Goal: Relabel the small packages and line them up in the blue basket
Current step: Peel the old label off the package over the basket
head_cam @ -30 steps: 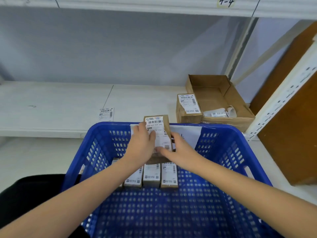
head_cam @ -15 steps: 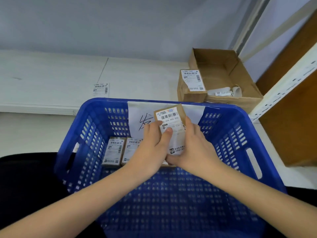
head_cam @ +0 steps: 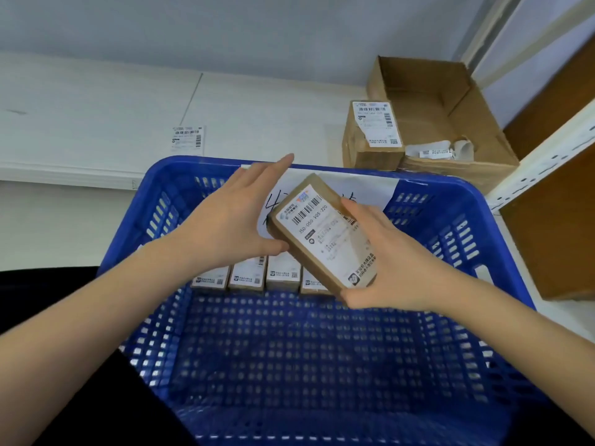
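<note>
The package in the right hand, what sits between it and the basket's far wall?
In the head view, a white handwritten sheet on the blue basket's far wall shows behind the held package.

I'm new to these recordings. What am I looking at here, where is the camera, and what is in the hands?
There is no machine: a person works with bare hands, filmed by one wide-angle camera worn on the head, looking forward and down.

The right hand holds a small brown package with a white barcode label, tilted over a blue basket. The left hand has straight fingers, its thumb touching the package's edge.

In the basket, four labelled packages stand in a row by the far wall. On the white shelf behind lie a loose label, another labelled box and an open cardboard box.
</note>
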Motion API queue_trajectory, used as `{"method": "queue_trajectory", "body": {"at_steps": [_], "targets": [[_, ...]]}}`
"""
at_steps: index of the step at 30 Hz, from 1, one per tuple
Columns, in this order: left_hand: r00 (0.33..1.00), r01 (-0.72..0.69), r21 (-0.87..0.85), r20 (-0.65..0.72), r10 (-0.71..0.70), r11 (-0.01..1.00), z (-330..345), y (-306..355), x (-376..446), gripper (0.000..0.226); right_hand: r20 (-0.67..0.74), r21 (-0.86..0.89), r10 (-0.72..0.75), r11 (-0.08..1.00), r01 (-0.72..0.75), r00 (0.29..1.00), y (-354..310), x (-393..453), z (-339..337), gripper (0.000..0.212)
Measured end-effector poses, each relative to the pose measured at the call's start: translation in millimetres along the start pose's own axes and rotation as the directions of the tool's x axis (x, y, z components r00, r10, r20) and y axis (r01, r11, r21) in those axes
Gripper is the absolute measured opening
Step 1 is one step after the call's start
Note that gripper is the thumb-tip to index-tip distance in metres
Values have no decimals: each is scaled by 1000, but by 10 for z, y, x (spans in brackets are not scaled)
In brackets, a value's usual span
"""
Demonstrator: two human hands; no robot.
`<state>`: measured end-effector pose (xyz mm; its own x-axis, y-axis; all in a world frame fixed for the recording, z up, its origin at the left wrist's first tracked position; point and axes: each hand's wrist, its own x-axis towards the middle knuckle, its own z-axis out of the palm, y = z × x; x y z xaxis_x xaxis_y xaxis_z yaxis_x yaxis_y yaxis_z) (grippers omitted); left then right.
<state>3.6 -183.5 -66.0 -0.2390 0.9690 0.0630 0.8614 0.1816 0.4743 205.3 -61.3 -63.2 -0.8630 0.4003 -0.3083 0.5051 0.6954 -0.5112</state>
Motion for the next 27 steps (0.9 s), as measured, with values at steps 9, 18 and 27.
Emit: {"method": "queue_trajectory", "body": {"at_steps": [9, 18, 27], "targets": [[972, -213, 177, 134, 191, 961, 38, -23, -27, 115, 106, -253, -166, 949, 188, 980, 87, -21, -96, 121], [980, -188, 252, -14, 198, 949, 171, 56, -56, 98, -125, -141, -220, 969, 202, 967, 85, -37, -162, 93], [985, -74, 127, -144, 92, 989, 395, 229, -65, 89, -490, -194, -186, 976, 102, 851, -210, -32, 192, 46]]}}
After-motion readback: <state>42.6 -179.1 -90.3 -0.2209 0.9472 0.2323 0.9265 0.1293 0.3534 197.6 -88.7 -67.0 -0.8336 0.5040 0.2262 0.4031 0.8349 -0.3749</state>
